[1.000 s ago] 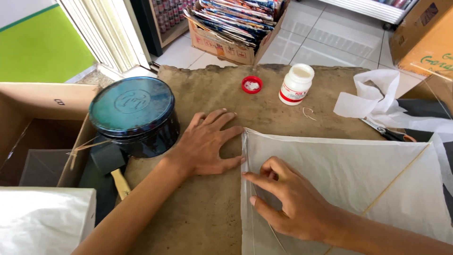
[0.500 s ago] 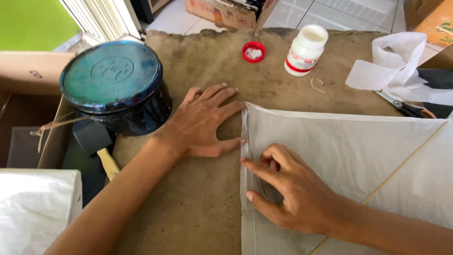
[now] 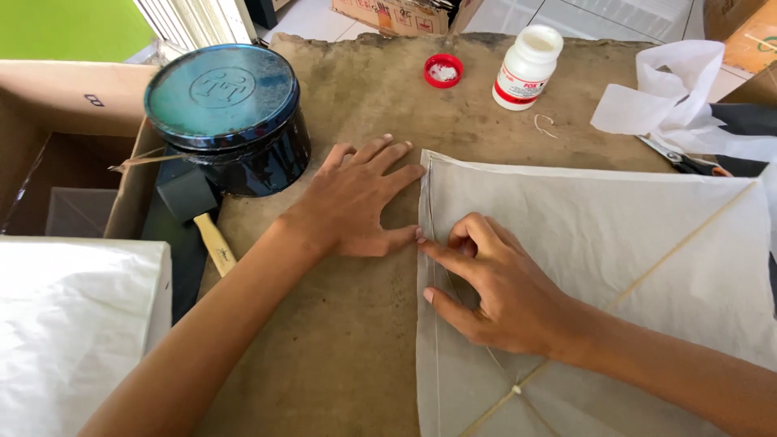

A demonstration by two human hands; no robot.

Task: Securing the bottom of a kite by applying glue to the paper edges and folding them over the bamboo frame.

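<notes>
**Ana:** At the left edge of the pale paper sheet [image 3: 583,243], where are the hands?

**Ben:** Both meet there. The right hand [image 3: 498,287] lies on the sheet, index finger stretched out with its tip pressing the folded border, the other fingers curled and the thumb spread below. It pinches nothing; it only presses down.

**Ana:** And the left hand [image 3: 356,198]?

**Ben:** Flat, palm down, fingers spread, on the brown cloth-covered table [image 3: 340,356] just left of that border. Its thumb tip touches the sheet's edge right beside the right index fingertip. It holds nothing either.

**Ana:** What is the sheet like?

**Ben:** It lies flat on the table, running right from the pressing fingers. A thin thread follows the border under the fold, and a slim stick [image 3: 672,251] crosses the paper diagonally to the right of the right hand.

**Ana:** Anything else around?

**Ben:** Beyond the left hand, up and to the left, stands a round dark tin [image 3: 227,113] with a blue lid. Farther up from the hands are a red cap [image 3: 443,70] and an open white bottle [image 3: 528,66], well apart from both. Crumpled white paper [image 3: 680,89] sits far right.
</notes>
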